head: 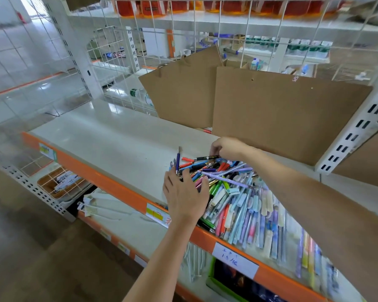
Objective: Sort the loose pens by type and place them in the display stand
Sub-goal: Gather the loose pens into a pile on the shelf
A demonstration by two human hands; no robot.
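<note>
A heap of loose pens [238,192] in many colours lies on the white shelf [109,138], running from the middle toward the lower right. My left hand [184,192] lies on the heap's left edge with fingers spread and fairly straight, touching a few pens, among them a dark blue pen [178,159] that points away. My right hand [226,148] is at the heap's far edge, fingers curled down, pinching a black pen [205,158] that lies sideways. No display stand is visible.
Two brown paper bags [282,114] lean against the wire grid behind the heap. The shelf has an orange front edge [109,182] with price labels. A lower shelf holds a wicker basket [57,184] and white items. A white upright [356,129] stands at right.
</note>
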